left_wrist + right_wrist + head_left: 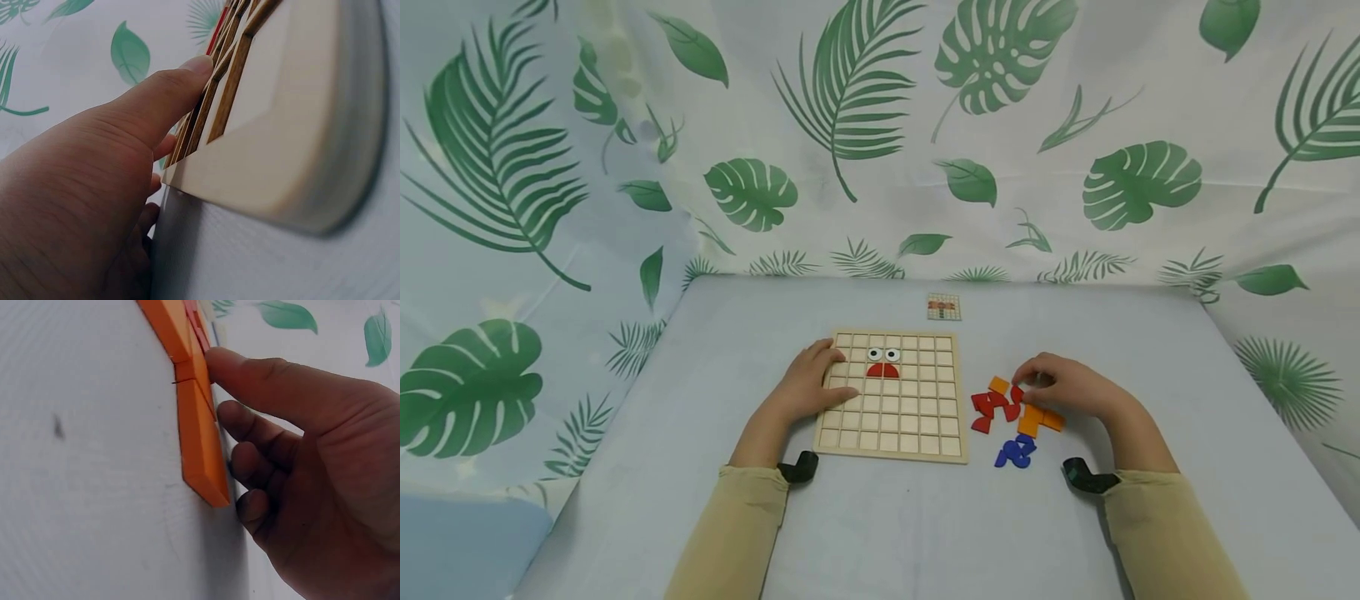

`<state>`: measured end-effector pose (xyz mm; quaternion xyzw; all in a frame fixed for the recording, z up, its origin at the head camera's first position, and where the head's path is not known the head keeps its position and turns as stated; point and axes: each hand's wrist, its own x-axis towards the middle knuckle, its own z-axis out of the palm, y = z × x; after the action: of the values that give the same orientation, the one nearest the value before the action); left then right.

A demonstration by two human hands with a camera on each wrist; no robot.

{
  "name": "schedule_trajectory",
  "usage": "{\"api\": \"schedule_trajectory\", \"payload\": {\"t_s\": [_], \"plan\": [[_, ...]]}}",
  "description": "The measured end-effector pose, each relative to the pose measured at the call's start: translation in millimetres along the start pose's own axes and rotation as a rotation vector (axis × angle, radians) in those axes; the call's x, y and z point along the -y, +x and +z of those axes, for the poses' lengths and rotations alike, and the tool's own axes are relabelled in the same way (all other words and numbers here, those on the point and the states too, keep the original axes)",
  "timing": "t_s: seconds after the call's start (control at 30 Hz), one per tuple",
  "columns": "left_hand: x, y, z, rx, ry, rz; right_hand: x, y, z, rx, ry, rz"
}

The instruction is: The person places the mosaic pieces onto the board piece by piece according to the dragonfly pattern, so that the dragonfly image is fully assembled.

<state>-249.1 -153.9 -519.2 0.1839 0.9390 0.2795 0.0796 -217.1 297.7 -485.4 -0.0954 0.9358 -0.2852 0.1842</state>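
Observation:
My left hand (808, 379) rests on the left edge of a wooden grid board (887, 456), its thumb lying across the squares and its other fingers along the rim. On the board, two white eye pieces (883, 354) sit above two red quarter-round pieces (882, 371) placed side by side. To the board's right, my right hand (1063, 385) pinches a red piece (1017, 394) between thumb and forefinger, down among the loose pieces. Orange squares (203, 437) lie just under that hand in the right wrist view.
Loose red pieces (982, 404), orange pieces (1028, 421) and blue pieces (1017, 452) are heaped right of the board. Behind the board lies a small picture card (943, 307). A leaf-printed cloth (880, 200) hangs at the back of the white table.

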Motion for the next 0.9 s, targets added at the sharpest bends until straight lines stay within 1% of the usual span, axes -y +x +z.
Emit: {"api": "schedule_trajectory", "payload": {"t_s": [0.3,0.57,0.9], "plan": [[-0.3,-0.1,0.1,-0.003,-0.012,0.008,2.1,0.7,2.2,-0.023,-0.050,0.012],[0.9,0.5,0.6,0.000,-0.008,0.001,7.0,6.3,5.9,-0.018,-0.089,0.010],[3.0,1.9,1.4,-0.007,0.000,0.009,9.7,4.5,3.6,-0.004,-0.090,0.004]]}}
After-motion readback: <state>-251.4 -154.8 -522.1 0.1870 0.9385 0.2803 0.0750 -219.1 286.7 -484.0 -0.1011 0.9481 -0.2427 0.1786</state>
